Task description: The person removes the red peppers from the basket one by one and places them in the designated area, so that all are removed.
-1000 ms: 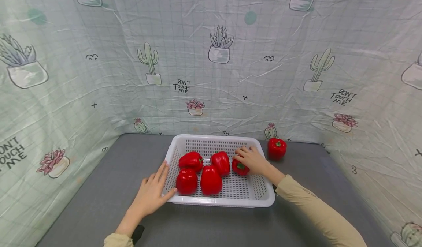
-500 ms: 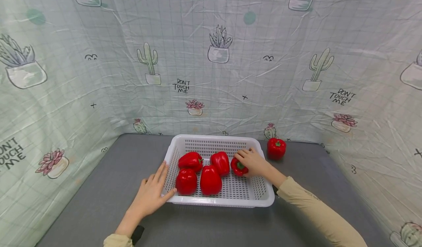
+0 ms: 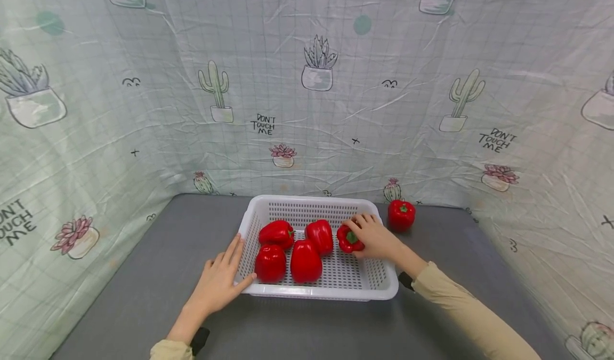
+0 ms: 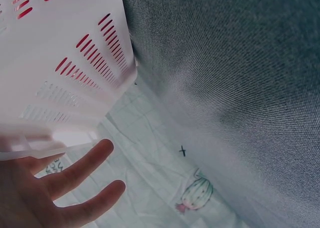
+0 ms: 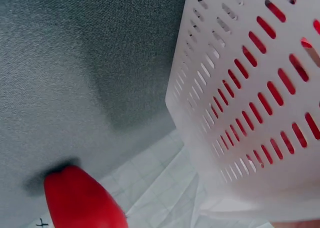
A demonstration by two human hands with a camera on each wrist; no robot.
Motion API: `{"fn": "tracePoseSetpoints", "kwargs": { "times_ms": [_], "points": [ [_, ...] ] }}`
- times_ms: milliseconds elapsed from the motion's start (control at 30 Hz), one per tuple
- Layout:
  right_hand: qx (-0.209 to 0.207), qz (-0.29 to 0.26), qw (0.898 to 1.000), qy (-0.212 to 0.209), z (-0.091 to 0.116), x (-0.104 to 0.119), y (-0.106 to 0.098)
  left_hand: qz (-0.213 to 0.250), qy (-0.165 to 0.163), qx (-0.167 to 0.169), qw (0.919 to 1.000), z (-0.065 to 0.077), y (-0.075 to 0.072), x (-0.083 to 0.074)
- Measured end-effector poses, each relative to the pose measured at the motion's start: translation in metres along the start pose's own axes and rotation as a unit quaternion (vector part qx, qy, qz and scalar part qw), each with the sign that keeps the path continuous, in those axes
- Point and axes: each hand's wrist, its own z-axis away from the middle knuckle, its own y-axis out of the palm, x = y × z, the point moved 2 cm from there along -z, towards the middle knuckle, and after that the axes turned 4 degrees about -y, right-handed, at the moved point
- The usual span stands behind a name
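Observation:
A white perforated basket (image 3: 318, 293) stands on the grey table, with several red bell peppers inside. At its right end, my right hand (image 3: 379, 239) grips one bell pepper (image 3: 346, 241) from above, its green stem toward me. My left hand (image 3: 218, 282) rests on the basket's left rim with fingers straight. In the left wrist view the fingers (image 4: 82, 168) lie along the basket's outer side (image 4: 60, 97). The right wrist view has the basket wall (image 5: 250, 112) with red showing through its slots; the gripped pepper's underside is hidden.
Another red bell pepper (image 3: 401, 215) stands on the table just beyond the basket's right back corner. Cloth printed with cacti (image 3: 316, 136) hangs behind and on both sides. The grey tabletop (image 3: 307, 330) extends in front of the basket.
My right hand has shifted and turned slightly on the bell pepper, which has moved a little and shows more of its stem. The left hand and basket have stayed put.

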Motion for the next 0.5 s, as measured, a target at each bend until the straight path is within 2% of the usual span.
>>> {"fn": "tracePoseSetpoints", "kwargs": {
  "times_ms": [133,333,500],
  "points": [
    [-0.026,0.002,1.000,0.012,0.005,0.001,-0.005,0.004,0.001,0.000,1.0000,0.000,-0.001,0.000],
    [-0.082,0.014,0.997,0.004,0.013,0.003,-0.013,0.004,-0.001,0.000,1.0000,-0.001,-0.002,-0.001],
    [-0.117,-0.007,0.993,0.003,0.020,0.005,-0.020,0.006,-0.004,0.005,1.0000,-0.001,-0.001,-0.001]
  ]
}}
